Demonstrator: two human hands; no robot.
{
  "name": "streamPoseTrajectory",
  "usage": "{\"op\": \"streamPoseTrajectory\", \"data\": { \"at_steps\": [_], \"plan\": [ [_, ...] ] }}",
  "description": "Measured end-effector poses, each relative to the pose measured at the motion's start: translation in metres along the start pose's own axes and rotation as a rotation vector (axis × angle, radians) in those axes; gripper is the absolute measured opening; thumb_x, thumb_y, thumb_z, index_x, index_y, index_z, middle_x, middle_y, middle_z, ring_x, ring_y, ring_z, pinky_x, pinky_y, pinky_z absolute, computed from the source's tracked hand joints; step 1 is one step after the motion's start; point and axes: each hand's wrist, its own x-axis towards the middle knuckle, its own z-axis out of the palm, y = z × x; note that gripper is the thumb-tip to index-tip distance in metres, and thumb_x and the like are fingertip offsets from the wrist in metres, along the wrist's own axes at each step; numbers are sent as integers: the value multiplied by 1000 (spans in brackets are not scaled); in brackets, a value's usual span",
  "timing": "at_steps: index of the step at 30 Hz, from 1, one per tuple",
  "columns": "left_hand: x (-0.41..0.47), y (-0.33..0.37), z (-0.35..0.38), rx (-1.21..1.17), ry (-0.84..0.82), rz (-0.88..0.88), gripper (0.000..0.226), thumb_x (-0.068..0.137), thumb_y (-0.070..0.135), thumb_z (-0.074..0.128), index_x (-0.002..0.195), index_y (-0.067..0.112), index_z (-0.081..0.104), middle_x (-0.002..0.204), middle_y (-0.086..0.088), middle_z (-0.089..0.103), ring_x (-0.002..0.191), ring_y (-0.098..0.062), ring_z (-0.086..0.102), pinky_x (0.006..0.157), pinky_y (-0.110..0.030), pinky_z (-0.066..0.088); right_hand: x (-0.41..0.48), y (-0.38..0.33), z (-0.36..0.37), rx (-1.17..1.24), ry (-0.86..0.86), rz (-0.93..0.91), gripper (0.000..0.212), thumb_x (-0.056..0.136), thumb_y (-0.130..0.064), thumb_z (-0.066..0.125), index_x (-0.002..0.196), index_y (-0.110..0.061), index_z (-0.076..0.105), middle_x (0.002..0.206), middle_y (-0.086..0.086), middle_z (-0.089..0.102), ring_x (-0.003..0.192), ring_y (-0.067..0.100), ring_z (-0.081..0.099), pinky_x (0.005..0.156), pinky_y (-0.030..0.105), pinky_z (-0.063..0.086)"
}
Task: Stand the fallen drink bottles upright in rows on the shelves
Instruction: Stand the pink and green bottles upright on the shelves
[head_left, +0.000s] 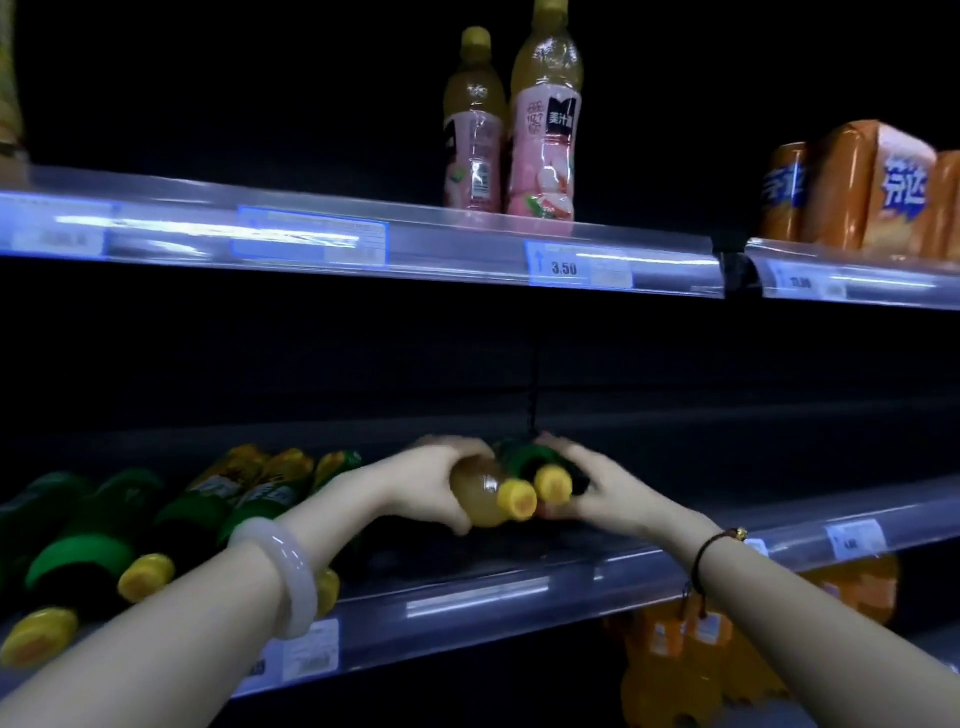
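Because both bottles lie with their yellow caps toward the aisle, the left hand (441, 475) wraps around the pale juice bottle (491, 491) just behind its neck, and the right hand (597, 483) closes over the green-labelled bottle (540, 467) touching it, probably to tip both up together on the lower shelf (649, 566). More fallen green-labelled bottles (130, 525) wait at left; two pink-labelled bottles (514, 130) stand upright above, one behind the other

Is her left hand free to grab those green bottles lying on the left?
Probably not at once: the left hand is wrapped around a yellow-capped bottle. The lying green bottles sit unblocked just beside that forearm.
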Motion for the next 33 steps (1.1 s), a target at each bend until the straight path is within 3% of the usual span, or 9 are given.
{"op": "streamPoseTrajectory", "data": {
  "at_steps": [4,7,12,15,18,21,25,31,33],
  "plan": [
    [10,21,-3,-457,253,-57,49,59,22,85,102,23,62,97,1,68,83,-12,65,69,-25,52,11,-10,-24,429,275,24,29,80,-29,75,105,-25,61,106,-6,68,96,4,65,74,9,47],
    [25,42,-1,-753,315,-186,50,56,39,84,100,28,64,93,9,71,76,2,65,60,-21,52,17,-14,-43,574,364,118,42,78,-49,71,105,-17,62,101,0,73,82,3,70,59,14,49],
    [46,71,10,-920,312,-361,75,38,62,75,103,28,65,99,2,72,97,-20,66,88,-52,52,21,-3,-72,483,454,233,44,84,-55,60,107,-18,55,104,5,69,92,20,68,78,42,57],
    [54,82,19,-997,320,-364,79,36,61,79,106,27,63,103,-1,72,101,-23,65,92,-57,48,19,4,-87,468,414,250,43,87,-53,56,120,-26,49,109,1,65,96,19,65,85,38,56],
    [59,86,24,-1028,319,-365,80,36,58,85,106,26,63,101,2,74,101,-21,66,93,-58,47,15,6,-88,452,255,198,41,85,-35,67,116,-20,46,100,-1,65,78,4,63,60,11,51],
    [60,86,27,-1017,320,-378,70,43,41,89,106,30,60,98,6,74,98,-20,68,91,-56,48,13,12,-84,465,164,154,57,80,-14,74,126,-15,42,106,5,65,85,12,65,65,18,52],
    [63,91,28,-1016,370,-367,56,52,23,85,101,29,61,89,6,75,84,-19,72,78,-45,56,12,16,-93,518,116,167,51,80,-16,73,120,-26,44,100,-2,66,76,8,65,47,17,48],
    [56,99,30,-1000,463,-329,61,46,18,85,102,26,63,89,3,75,81,-16,72,73,-38,59,7,25,-87,469,136,121,68,79,-27,76,135,-19,38,111,1,66,99,17,65,89,36,54],
    [53,102,27,-970,497,-297,63,46,16,85,104,23,63,89,1,75,81,-15,72,67,-31,56,3,20,-86,408,167,109,72,79,-35,74,137,-15,37,109,-3,65,100,14,63,90,32,52]
  ]
}}
